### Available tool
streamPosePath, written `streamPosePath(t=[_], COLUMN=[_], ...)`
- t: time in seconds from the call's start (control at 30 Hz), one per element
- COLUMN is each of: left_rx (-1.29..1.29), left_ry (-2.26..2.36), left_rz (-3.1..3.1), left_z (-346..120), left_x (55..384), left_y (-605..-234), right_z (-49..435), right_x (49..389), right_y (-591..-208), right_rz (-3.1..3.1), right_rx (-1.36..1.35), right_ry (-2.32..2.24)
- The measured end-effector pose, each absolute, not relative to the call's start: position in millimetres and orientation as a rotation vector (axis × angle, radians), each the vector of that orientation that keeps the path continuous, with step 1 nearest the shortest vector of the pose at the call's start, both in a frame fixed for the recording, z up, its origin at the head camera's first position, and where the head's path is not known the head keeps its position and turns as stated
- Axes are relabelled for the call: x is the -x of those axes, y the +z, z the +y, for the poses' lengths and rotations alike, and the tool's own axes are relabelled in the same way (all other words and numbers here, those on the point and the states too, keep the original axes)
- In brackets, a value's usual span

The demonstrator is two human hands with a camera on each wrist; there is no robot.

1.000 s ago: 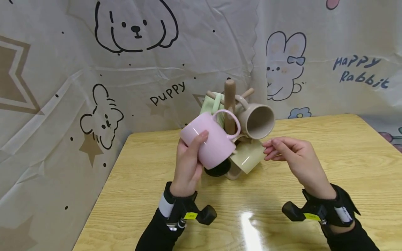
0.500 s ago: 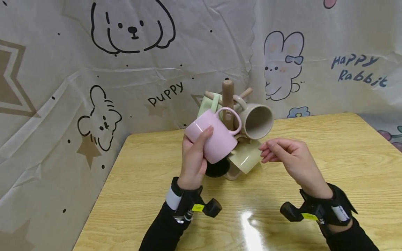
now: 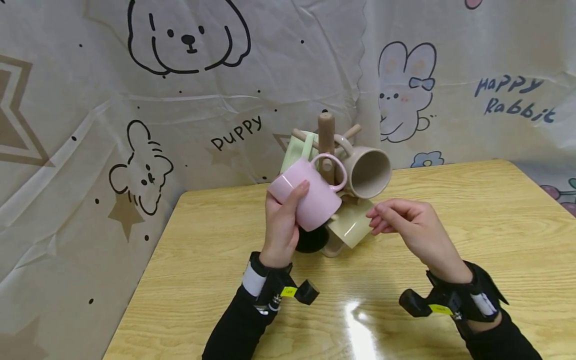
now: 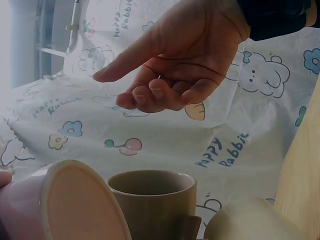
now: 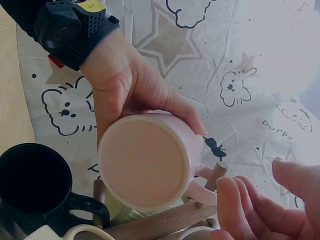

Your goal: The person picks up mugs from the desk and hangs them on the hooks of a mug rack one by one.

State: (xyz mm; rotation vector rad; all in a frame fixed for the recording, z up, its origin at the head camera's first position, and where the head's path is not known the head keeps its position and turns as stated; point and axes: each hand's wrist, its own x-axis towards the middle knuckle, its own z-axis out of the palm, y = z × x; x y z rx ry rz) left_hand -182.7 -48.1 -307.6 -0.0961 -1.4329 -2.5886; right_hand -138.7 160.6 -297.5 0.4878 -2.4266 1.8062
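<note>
My left hand (image 3: 280, 227) grips a pink mug (image 3: 317, 202) round its body, thumb along the near side, handle toward the wooden mug tree (image 3: 326, 132). In the head view a peg end shows inside the handle's loop; I cannot tell whether the peg passes through it. The right wrist view looks at the pink mug's base (image 5: 144, 162), with the handle (image 5: 200, 192) close to a peg (image 5: 217, 174). My right hand (image 3: 409, 225), fingers loosely bent and holding nothing, hovers at the right edge of a pale yellow mug (image 3: 353, 225).
On the tree hang a beige mug (image 3: 371, 172) at upper right and a light green mug (image 3: 293, 151) behind at left. A black mug (image 3: 312, 241) sits low on the left side. Wooden table (image 3: 202, 280) surrounds the tree; a printed cloth (image 3: 252, 65) hangs behind.
My left hand has carried the pink mug a little right and up, closer to the tree's post. My right hand has drifted slightly left, toward the pale yellow mug.
</note>
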Motion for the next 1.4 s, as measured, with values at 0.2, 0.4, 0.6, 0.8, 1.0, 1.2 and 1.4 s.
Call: streamPosePath(t=[0.2,0.4,0.6,0.8,1.0,1.2,1.4], left_rx=[0.086,0.092,0.011,0.038,0.051,0.079,0.028], left_ry=[-2.535,-2.548,-2.59,-2.586,-2.589,-2.58,-2.561], left_rz=[-1.435,-1.454,-1.511,-1.542,-1.557,-1.579,-1.606], left_z=[-41.7,-38.8,-40.6,-41.7,-43.3,-45.4,-47.7], left_x=[183.5,184.3,181.6,180.4,180.6,180.9,180.8], left_y=[-313.3,-318.7,-321.8,-324.4,-325.6,-327.1,-327.7], right_z=[158.9,157.5,156.8,156.5,156.7,155.3,155.4], right_x=[139.8,140.9,141.7,142.6,142.7,142.8,143.7], right_y=[-299.1,-299.2,-300.7,-301.2,-300.7,-300.5,-301.3], right_rz=[-2.446,-2.468,-2.494,-2.504,-2.52,-2.543,-2.564], right_rx=[-0.488,-0.471,-0.465,-0.484,-0.485,-0.481,-0.478], right_ry=[1.827,1.835,1.833,1.836,1.83,1.808,1.783])
